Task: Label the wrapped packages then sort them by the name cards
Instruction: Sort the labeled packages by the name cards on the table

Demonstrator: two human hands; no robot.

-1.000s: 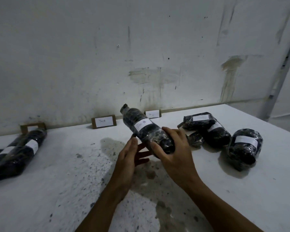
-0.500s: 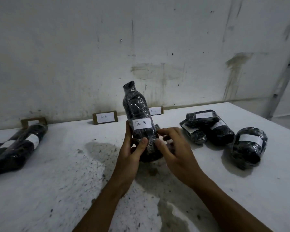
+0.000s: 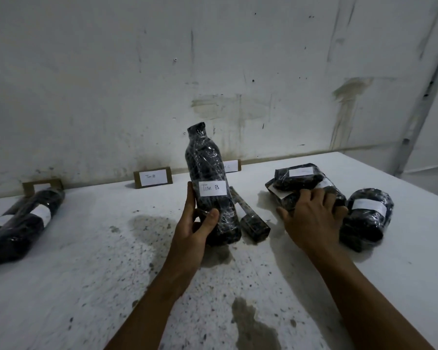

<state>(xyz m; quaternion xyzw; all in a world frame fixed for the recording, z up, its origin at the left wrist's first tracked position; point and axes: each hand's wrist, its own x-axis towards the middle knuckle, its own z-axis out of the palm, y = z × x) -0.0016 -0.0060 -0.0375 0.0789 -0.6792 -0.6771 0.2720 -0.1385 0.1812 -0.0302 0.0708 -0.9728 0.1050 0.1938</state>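
Note:
My left hand grips a black-wrapped bottle package by its lower part and holds it upright; its white label reads "Tim B". My right hand lies on the pile at the right, its fingers curled over a wrapped package. Another labelled package sits on top of that pile, and a rounder one lies right of my hand. Against the wall stand three name cards: "Tim B", one partly hidden behind the bottle, and a left one.
Two long labelled packages lie at the left under the left card. A small wrapped stick-shaped package lies just right of the bottle. The white table is stained and speckled, and its right edge falls off beyond the round package.
The bottle went from tilted in my right hand to upright in my left hand alone. My right hand let go and moved right onto the pile.

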